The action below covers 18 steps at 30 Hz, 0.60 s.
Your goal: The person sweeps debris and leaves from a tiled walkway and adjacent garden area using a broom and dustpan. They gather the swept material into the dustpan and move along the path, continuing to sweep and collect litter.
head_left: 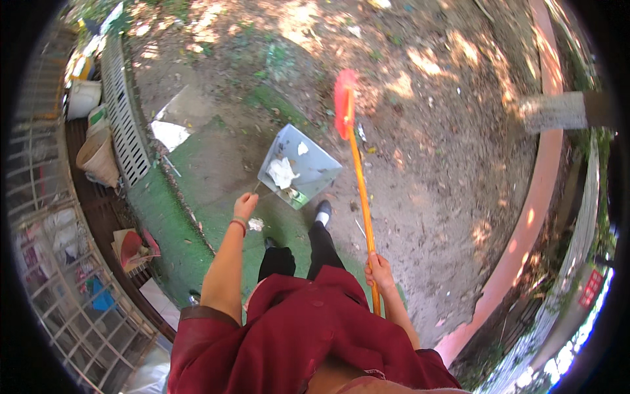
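Observation:
My left hand (245, 205) is closed on the thin wire handle of a grey-blue, box-shaped dustpan (316, 164), which hangs or rests just ahead of my feet; I cannot tell which. Inside it lie crumpled white paper (282, 172), a smaller white scrap (302, 148) and a green-and-white wrapper (297, 196). In my right hand (379, 270) is the orange pole of a broom (363, 190), fingers wrapped round it. Its red head (344, 104) is at the far end, beyond the dustpan and to its right, over the dirt.
White sheet litter (170, 134) lies ahead on the left, and a crumpled white piece (256, 224) near my feet. Along the left stand a slotted grate (125, 108), a wicker basket (98, 159), a white bucket (84, 98) and wire cages (85, 282). A pinkish kerb (535, 203) and trunk (554, 111) border the right.

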Tool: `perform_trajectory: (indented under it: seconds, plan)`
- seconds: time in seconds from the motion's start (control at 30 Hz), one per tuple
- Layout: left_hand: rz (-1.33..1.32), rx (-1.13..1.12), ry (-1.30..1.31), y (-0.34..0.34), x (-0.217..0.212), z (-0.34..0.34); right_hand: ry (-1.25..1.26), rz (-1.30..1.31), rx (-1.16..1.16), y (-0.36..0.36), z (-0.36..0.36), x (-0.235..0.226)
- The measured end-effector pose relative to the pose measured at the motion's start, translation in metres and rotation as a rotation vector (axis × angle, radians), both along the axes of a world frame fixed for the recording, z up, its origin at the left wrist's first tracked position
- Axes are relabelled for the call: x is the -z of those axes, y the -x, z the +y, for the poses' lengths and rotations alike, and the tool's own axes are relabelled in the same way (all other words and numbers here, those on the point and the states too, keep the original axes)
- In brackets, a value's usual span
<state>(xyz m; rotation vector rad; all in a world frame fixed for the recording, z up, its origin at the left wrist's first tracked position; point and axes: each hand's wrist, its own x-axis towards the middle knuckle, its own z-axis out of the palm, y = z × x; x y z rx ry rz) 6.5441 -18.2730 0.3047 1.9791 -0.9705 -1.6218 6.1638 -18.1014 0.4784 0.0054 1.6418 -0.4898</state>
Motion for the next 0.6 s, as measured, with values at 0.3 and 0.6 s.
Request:
perform_trajectory:
  seconds: [0.3, 0.6]
  plan:
    - [0.195, -0.568, 0.089, -0.133, -0.123, 0.092, 0.034, 0.209, -0.164, -0.079, -0.079, 0.002]
    - [0.247, -0.585, 0.219, -0.242, -0.104, -0.027, 0.099, 0.204, -0.263, -0.229, -0.207, 0.000]
